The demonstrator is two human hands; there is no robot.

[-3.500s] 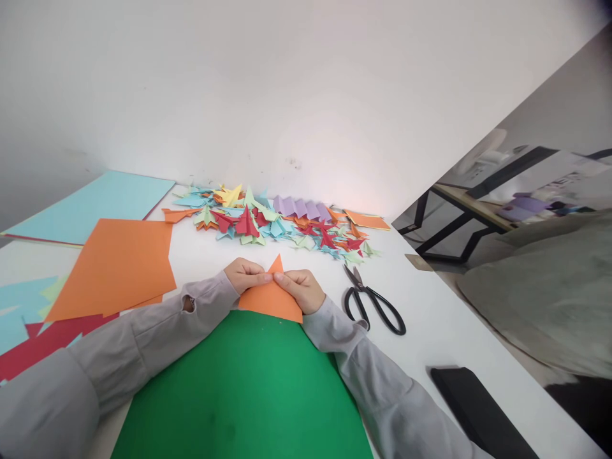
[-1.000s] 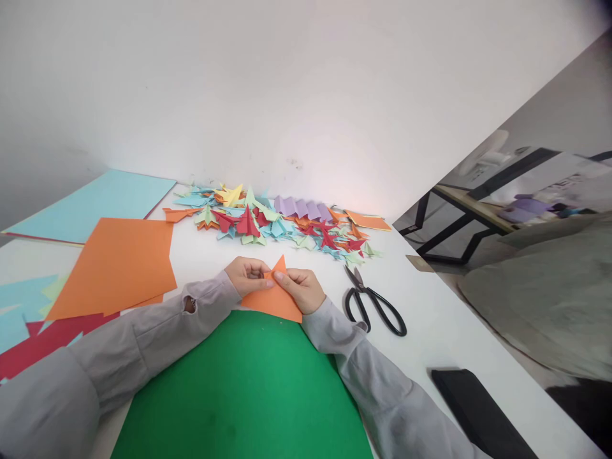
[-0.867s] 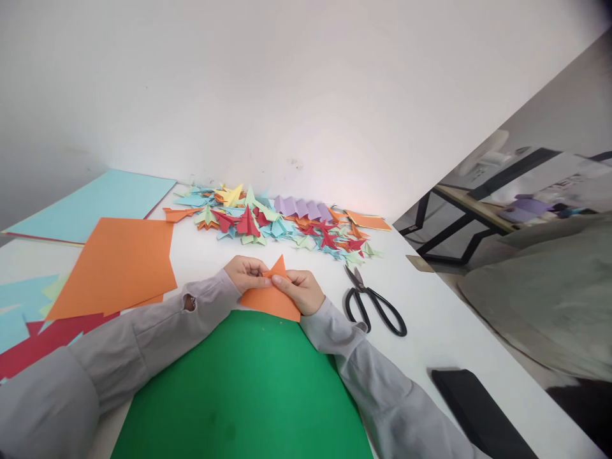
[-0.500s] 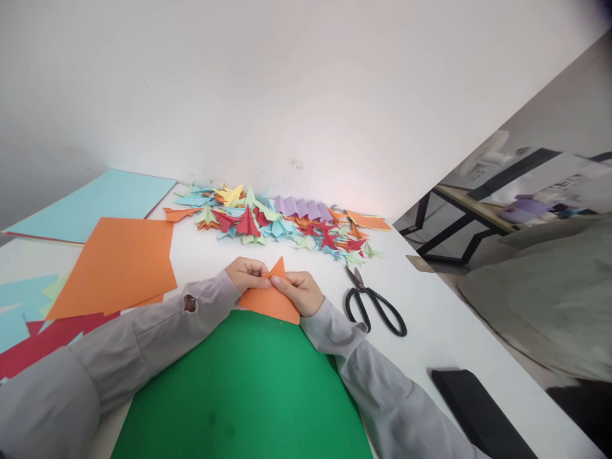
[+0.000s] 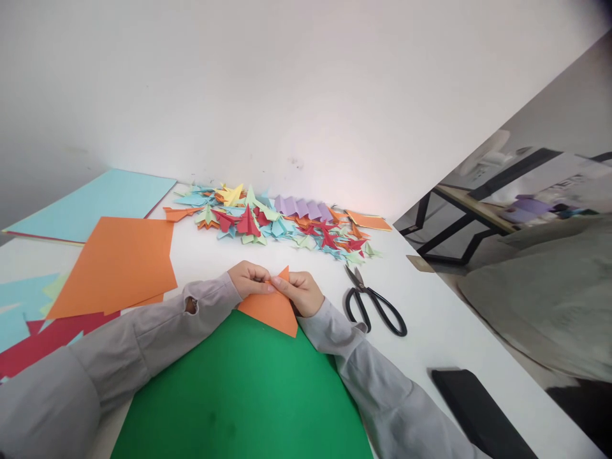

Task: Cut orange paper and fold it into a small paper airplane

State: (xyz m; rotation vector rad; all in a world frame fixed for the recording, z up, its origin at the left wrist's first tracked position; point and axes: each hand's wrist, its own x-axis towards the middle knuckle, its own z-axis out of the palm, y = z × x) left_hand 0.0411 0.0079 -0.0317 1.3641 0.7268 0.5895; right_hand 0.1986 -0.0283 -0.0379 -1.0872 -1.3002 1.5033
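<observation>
Between my two hands is a folded piece of orange paper (image 5: 272,313), held just above the far edge of a green sheet (image 5: 243,389). My left hand (image 5: 249,278) pinches its upper left edge between thumb and fingers. On the upper right, my right hand (image 5: 304,293) grips the same paper, its thumb pressed on the front. A pointed tip of the paper sticks up between the hands, and a lower corner hangs toward the green sheet. The fingers behind the paper are partly hidden.
Small folded paper shapes (image 5: 248,220) lie piled along the wall. Black-handled scissors (image 5: 366,294) rest right of my hands, with a black flat object (image 5: 478,408) nearer the front. At left are orange sheets (image 5: 119,268), light blue sheets (image 5: 105,201) and red paper (image 5: 52,341).
The orange paper has tilted, its lower right corner dropping and its top tip shifting slightly right and down. My left hand has moved a little right, closer to my right hand.
</observation>
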